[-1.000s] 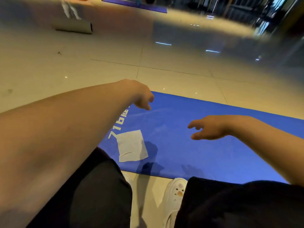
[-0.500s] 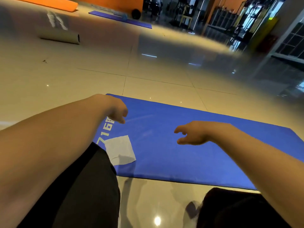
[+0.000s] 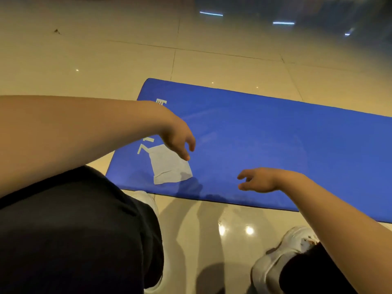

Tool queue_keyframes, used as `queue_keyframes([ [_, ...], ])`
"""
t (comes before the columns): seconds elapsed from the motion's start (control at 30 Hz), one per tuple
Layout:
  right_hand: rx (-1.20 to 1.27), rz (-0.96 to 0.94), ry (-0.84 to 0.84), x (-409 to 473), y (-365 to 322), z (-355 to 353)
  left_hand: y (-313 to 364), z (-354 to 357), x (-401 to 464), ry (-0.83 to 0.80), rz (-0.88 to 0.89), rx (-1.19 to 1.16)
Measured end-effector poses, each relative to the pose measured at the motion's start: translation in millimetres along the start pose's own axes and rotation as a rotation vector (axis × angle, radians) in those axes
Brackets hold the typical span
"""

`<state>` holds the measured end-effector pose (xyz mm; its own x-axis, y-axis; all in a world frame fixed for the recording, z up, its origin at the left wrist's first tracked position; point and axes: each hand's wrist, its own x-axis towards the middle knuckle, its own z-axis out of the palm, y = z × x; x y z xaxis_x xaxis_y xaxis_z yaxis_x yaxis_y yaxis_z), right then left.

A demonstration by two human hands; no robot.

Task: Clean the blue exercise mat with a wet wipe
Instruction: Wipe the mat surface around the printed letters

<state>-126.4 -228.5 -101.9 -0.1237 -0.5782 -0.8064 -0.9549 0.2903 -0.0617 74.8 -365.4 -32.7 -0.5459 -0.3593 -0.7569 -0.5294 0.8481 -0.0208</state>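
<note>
As view tilted down, left hand [image 3: 177,137] neared wipe [image 3: 169,166].

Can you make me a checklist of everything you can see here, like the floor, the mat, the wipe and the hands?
Surface: glossy beige tiled floor, with light spots reflecting.
Job's things: flat blue exercise mat with white print lies on the floor; a square white wet wipe, slightly creased, lies on the mat's near left part.
Clutter: a small dark speck on the floor far left.
Hands: left hand hangs over the wipe, fingers loose, holding nothing; contact cannot be told. Right hand over the mat, fingers spread, empty.
Cables: nothing seen.
Surroundings: the person's dark trousers and white shoes at the mat's near edge.
</note>
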Motion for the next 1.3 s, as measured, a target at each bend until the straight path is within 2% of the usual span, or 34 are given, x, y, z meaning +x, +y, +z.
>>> queue_keyframes([
  [0.1, 0.102, 0.071, 0.032, 36.9, 17.9, 12.2, -17.7, 11.4, 29.6, 0.009, 0.035, -0.044],
  [0.17, 0.163, 0.113, 0.072, 63.1, 23.9, 24.0, -30.5, 33.0, 57.5, 0.109, 0.038, -0.187],
  [0.23, 0.218, 0.145, 0.151, 91.2, 26.8, 35.6, -40.9, 67.6, 85.4, 0.255, -0.031, -0.306],
  [0.33, 0.302, 0.182, 0.326, 133.2, 25.2, 46.4, -47.5, 132.7, 125.8, 0.417, -0.176, -0.229],
  [0.47, 0.418, 0.253, 0.589, 189.7, 20.5, 68.0, -30.6, 204.9, 180.8, 0.482, -0.391, -0.358],
  [0.53, 0.45, 0.29, 0.673, 210.9, 12.5, 88.4, -17.7, 225.7, 204.0, 0.55, -0.417, -0.476],
  [0.7, 0.443, 0.425, 0.876, 233.3, -11.2, 127.2, -32.2, 230.5, 237.4, 0.797, -0.397, -0.461],
  [0.77, 0.431, 0.439, 0.914, 238.6, -11.7, 130.4, -39.0, 222.8, 248.2, 0.798, -0.396, -0.429],
  [0.93, 0.411, 0.445, 0.946, 240.9, -10.8, 133.8, -34.1, 217.8, 270.4, 0.663, -0.327, -0.314],
  [1.1, 0.429, 0.424, 0.97, 241.3, -8.4, 134.8, 20.9, 229.0, 258.5, 0.772, 0.057, -0.081],
  [1.2, 0.438, 0.425, 0.979, 240.8, -8.4, 135.2, 28.0, 233.5, 251.8, 0.78, 0.184, -0.051],
  [1.3, 0.431, 0.414, 0.996, 240.0, -9.4, 134.3, -2.8, 240.2, 243.5, 0.732, 0.172, -0.178],
])
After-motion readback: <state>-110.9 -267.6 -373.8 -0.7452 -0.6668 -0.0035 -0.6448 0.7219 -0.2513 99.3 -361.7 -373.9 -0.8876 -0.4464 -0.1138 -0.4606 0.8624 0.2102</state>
